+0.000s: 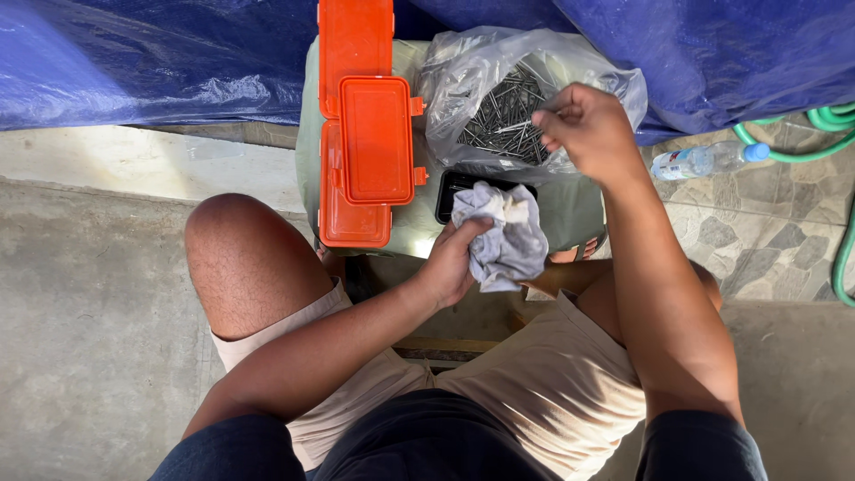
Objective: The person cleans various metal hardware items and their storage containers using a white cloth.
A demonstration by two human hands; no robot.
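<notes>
The left hand grips a crumpled grey rag at the centre of the view, fingers closed around its lower left edge so the bulk of the cloth stands free above the palm, ready to wipe with. The rag partly covers a small black tray lying just behind it at 12 o'clock. The right hand hovers at 1 o'clock over a clear plastic bag of steel nails, its fingers pinched narrowly together at the bag's mouth; whether a nail sits between them I cannot tell. The bag's mouth gapes upward, so the nails are easy to reach. At 11 o'clock an orange plastic case lies open, lid folded back. A water bottle and green hose lie at 3 o'clock on the stone floor, against a blue tarpaulin.
</notes>
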